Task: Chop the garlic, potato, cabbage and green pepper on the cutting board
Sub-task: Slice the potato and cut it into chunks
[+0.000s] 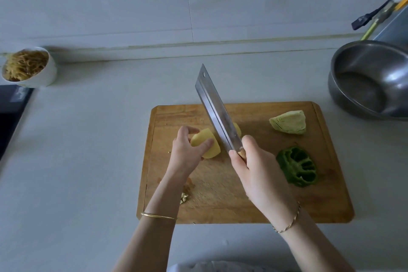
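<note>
Potato stage over here. My left hand (187,152) is curled over one half of the peeled potato (206,146), fingertips on top and thumb tucked round the far side, holding it down on the wooden cutting board (242,194). My right hand (254,161) is wrapped tight round the handle of the cleaver (215,108), with the blade angled away from me and a bit to the left. The blade sits right between the two potato pieces. The other potato piece (237,129) peeks out just behind it on the right side. Can't honestly tell if the edge is touching the board or just above it.

The rest of the veg is on the right part of the board. A cabbage wedge (289,122) is near the far right corner, and the green pepper half (297,166) lies nearer to me, open side up, so you can see the ribs inside. Both are well apart from the knife. There's a little pile of chopped bits (184,197), garlic I think, on the near left of the board, right by my left forearm.

Off the board, a steel bowl (344,57) sits on the counter (88,139) at the far right. A white bowl (47,73) of shredded stuff is way over on the left by the wall.
</note>
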